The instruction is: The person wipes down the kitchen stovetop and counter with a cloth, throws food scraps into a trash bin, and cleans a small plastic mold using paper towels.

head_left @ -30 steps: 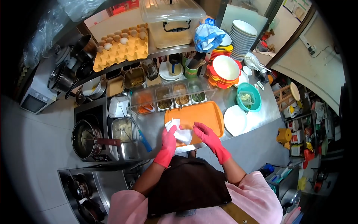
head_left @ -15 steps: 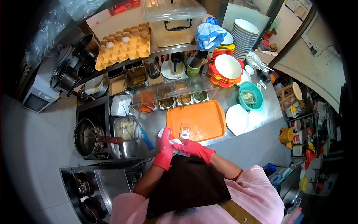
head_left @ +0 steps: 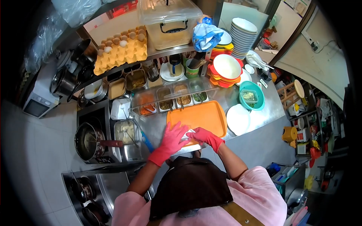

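My left hand (head_left: 172, 140), in a pink rubber glove, lies over the near left part of an orange tray (head_left: 205, 116) with its fingers stretched out. My right hand (head_left: 205, 136), gloved in the same pink, has its fingers pinched at a small white packet (head_left: 188, 134) on the tray, between the two hands. Much of this packet is hidden by the gloves, so its contents cannot be made out. Beyond the tray stand small metal food pans (head_left: 184, 100) with chopped fillings and spoons, under a clear lid.
A white plate (head_left: 238, 119) and a teal bowl (head_left: 259, 98) are right of the tray. To the left are a blue-handled tool (head_left: 147, 143), a container of pale food (head_left: 126, 132) and a saucepan (head_left: 89, 141) on the stove. An egg tray (head_left: 120, 56) sits on the shelf above.
Both hands have moved forward from the counter edge onto the tray. My left hand has spread its fingers; the white piece once held between the hands is now down by the tray. The view shifted slightly.
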Demonstrator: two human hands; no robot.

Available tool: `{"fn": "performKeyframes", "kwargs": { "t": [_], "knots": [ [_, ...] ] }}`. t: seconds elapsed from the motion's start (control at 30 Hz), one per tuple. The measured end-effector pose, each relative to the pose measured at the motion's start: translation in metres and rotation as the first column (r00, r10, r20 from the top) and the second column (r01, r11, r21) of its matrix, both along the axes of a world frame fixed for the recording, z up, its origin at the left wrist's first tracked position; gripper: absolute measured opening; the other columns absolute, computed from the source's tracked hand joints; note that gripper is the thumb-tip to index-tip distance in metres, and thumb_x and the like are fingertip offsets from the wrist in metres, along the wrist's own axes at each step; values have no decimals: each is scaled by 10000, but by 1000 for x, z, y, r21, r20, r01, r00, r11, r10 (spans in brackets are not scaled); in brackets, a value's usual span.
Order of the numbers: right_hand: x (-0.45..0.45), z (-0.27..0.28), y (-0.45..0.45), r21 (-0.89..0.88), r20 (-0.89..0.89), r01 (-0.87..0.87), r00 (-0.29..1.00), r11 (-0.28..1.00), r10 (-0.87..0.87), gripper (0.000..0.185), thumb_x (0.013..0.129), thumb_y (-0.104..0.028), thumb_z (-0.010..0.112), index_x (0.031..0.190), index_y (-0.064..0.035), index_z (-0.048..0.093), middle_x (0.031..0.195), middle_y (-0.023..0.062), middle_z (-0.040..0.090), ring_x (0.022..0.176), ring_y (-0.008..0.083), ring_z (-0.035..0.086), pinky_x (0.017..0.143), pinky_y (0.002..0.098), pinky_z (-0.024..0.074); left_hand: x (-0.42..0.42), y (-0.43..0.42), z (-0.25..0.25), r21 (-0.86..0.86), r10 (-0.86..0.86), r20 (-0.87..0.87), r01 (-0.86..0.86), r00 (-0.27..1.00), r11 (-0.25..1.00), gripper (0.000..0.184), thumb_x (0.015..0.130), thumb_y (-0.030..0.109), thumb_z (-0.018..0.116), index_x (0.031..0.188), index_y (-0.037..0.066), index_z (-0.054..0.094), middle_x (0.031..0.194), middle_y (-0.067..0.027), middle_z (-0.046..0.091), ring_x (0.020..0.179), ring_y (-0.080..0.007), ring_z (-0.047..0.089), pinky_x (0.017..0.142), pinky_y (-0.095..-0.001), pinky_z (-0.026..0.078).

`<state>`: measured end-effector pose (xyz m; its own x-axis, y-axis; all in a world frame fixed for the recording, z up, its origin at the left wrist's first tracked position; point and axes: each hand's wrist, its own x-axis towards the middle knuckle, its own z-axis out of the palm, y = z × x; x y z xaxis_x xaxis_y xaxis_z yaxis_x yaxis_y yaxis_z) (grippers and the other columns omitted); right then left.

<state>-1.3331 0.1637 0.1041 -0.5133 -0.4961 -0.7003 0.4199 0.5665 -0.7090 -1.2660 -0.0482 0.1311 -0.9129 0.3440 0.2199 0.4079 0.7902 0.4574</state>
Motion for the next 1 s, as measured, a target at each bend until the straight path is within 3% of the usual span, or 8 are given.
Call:
{"fn": "performKeyframes", "kwargs": {
  "t": [0.07, 0.13, 0.3, 0.4, 0.5, 0.6, 0.77, 1.0],
  "knots": [
    [-2, -2, 5, -168, 114, 123, 988, 978, -105, 506, 949, -559, 638, 846, -65, 679, 598, -5, 491, 508, 108, 442, 475, 269, 378, -9, 4, -24, -85, 38, 333, -10, 942, 996, 388, 901, 344, 690, 1230, 139, 682, 1145, -120, 717, 1037, -325, 665, 1162, -561, 261],
    [-3, 16, 8, -206, 164, 188, 974, 960, -156, 502, 951, -558, 636, 854, -67, 675, 589, -7, 476, 525, 107, 444, 486, 264, 380, -20, -5, -63, 113, 77, 290, -114, 954, 987, 282, 903, 331, 673, 1101, 137, 726, 983, -112, 732, 930, -326, 669, 1063, -505, 361],
    [-7, -20, 4, -394, 145, 400, 916, 827, -374, 254, 1004, -180, 625, 1241, -106, 678, 797, -23, 603, 612, 76, 522, 611, 251, 492, -34, -5, -50, 146, 202, 382, -275, 902, 950, 216, 923, 316, 637, 972, 143, 756, 908, -119, 733, 859, -332, 660, 890, -431, 460],
    [-13, -42, -1, -286, -151, 266, 936, 921, -317, 293, 980, -220, 657, 1244, -94, 682, 884, 43, 686, 721, 158, 633, 690, 305, 532, -49, -3, -64, 123, 160, 370, -219, 915, 968, 202, 910, 312, 643, 975, 153, 750, 898, -107, 730, 856, -331, 656, 843, -427, 466],
    [-7, -37, 1, 48, -731, 35, 682, 998, 11, 329, 956, -293, 669, 1215, -92, 699, 1031, 118, 726, 876, 276, 695, 778, 371, 545, -66, -1, -72, 12, 80, 280, -87, 957, 996, 189, 887, 308, 663, 962, 154, 744, 893, -97, 725, 882, -327, 653, 842, -433, 453],
    [-16, -59, -1, 221, -770, 8, 615, 975, 169, 364, 910, -364, 695, 1163, -105, 722, 1045, 154, 723, 934, 348, 694, 815, 416, 538, -70, 0, -67, -6, 18, 266, -17, 964, 1000, 177, 874, 301, 674, 946, 153, 737, 904, -92, 724, 910, -317, 647, 857, -433, 441],
    [-18, -65, -3, 166, -637, 195, 769, 967, -46, 333, 875, -354, 710, 1120, -130, 734, 938, 133, 738, 889, 334, 700, 800, 417, 540, -75, -1, -59, -124, -25, 232, 55, 972, 991, 228, 875, 317, 680, 1001, 128, 698, 955, -109, 725, 884, -326, 674, 813, -453, 475],
    [-10, -87, -26, 281, -616, 404, 771, 870, -159, 284, 846, -351, 711, 1022, -132, 666, 892, 121, 725, 858, 344, 697, 779, 440, 537, -72, 12, -105, -187, 225, 231, -184, 947, 965, 224, 889, 277, 667, 1043, 129, 603, 944, -120, 706, 882, -339, 684, 762, -476, 509]
  ]
}}
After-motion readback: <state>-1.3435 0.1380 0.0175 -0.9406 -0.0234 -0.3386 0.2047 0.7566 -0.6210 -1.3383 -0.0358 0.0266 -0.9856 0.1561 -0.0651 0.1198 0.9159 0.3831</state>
